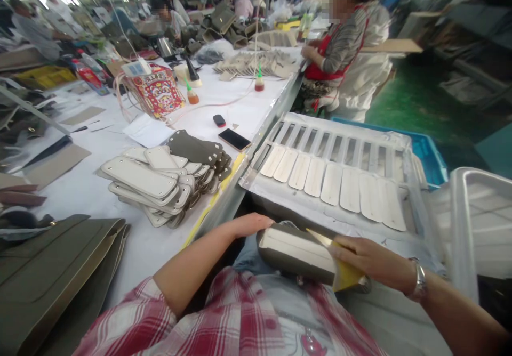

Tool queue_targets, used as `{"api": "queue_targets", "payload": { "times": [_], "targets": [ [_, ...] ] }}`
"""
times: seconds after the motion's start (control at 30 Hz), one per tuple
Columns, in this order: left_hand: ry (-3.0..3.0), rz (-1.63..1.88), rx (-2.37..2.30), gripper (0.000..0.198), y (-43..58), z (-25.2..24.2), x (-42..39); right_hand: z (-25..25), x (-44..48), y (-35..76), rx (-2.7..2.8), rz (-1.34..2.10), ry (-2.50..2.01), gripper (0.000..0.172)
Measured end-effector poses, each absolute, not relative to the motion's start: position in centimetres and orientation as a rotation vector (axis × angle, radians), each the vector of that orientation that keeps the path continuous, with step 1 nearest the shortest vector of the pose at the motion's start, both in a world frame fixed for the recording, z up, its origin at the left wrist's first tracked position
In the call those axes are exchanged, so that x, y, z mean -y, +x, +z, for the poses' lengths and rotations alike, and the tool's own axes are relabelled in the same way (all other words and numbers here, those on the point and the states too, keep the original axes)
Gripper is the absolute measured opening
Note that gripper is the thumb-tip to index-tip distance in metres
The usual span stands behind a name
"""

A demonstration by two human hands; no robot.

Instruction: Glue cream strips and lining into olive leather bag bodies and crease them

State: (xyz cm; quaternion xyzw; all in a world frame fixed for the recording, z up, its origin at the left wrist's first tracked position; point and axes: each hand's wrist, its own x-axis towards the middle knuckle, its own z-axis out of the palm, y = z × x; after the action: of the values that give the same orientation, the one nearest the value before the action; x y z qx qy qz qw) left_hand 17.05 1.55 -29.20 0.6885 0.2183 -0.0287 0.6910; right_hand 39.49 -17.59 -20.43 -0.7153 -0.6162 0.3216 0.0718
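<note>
From where I stand, with twelve straight ahead of the person in the plaid shirt [256, 321], a dark olive piece [296, 263] lies across the lap at the centre of the dial, a pale strip [298, 245] along its upper face. The left hand [253, 224] is clamped over its nine-o'clock end (most of the fingers are hidden from me), while the right hand [354, 252], a shiny band [419, 281] at the wrist, pinches a folded yellow sheet [348, 275] against its three-o'clock end. At ten o'clock, near the desk's [200, 121] taped edge, pale panels [138, 177] lie in an uneven heap against dark panels [192, 148]. A phone [235, 139] lies flat at eleven, and beyond it stand two small bottles [192, 98] with green tips. At one o'clock, a covered rack [288, 201] carries a row of pale, round-ended pieces [331, 185], with a blue crate [430, 153] behind it. Farther off, also towards one, a co-worker [340, 55] in a red apron sits at the desk. Large olive sheets [52, 270] spread at nine.
</note>
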Motion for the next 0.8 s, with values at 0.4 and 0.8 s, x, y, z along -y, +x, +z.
{"api": "queue_targets", "payload": {
  "times": [0.4,0.8],
  "targets": [
    [1.236,-0.063,-0.695,0.043,16.9,-28.1,0.2,-21.5,21.7,36.3,1.044,1.455,-1.77,0.045],
    [1.067,-0.122,-0.738,0.043,16.7,-27.7,0.1,-23.1,22.8,32.4,0.53,1.527,-1.504,0.046]
  ]
}}
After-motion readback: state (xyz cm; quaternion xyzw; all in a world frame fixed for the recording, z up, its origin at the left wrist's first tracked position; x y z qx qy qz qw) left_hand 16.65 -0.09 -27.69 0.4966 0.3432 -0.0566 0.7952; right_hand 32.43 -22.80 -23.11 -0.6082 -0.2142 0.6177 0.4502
